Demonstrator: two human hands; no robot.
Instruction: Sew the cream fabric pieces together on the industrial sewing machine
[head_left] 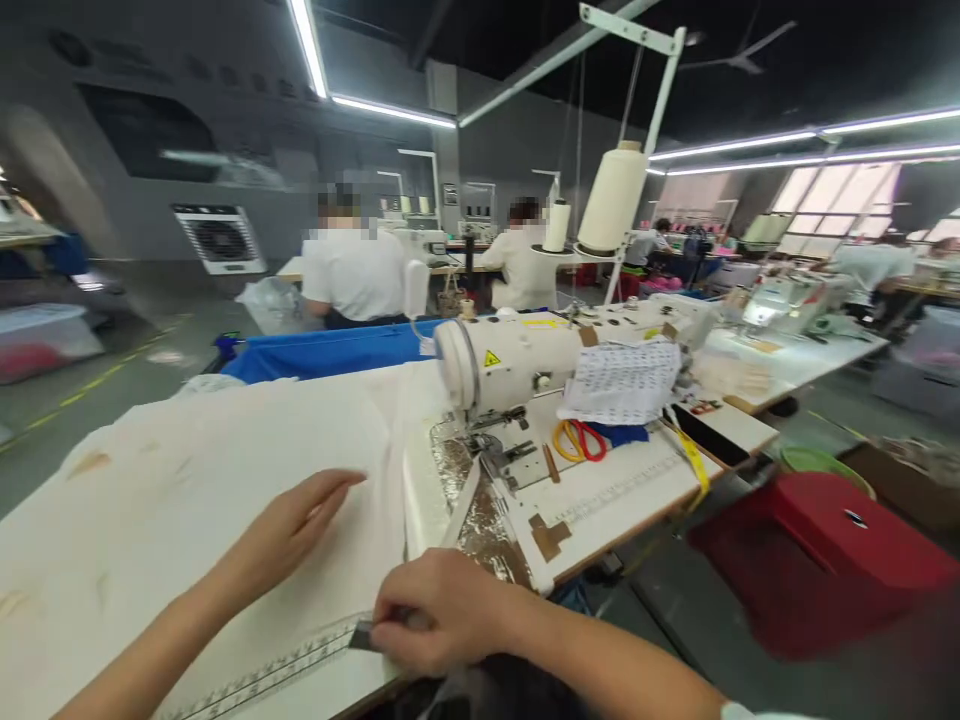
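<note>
My left hand [304,525] lies low over the white tabletop [247,460], fingers stretched forward and close together. Nothing shows in it. At the table's front edge, my right hand [442,615] is closed around a small dark piece [364,636] that sticks out on its left; its kind is unclear. A narrow white strip [461,508] runs from near the sewing machine's [510,365] needle area down toward the right hand. Whether the hand touches that strip is hidden. A printed ruler scale [277,675] runs along the front edge beneath my hands.
Scissors with yellow and red handles [579,441] lie beside the machine. A printed cloth [622,382] hangs over the machine arm. A yellow tape measure [691,462], a dark phone-like slab [705,432] and a red bin [817,560] are rightward. Thread cones [611,200] stand behind; people sit farther back.
</note>
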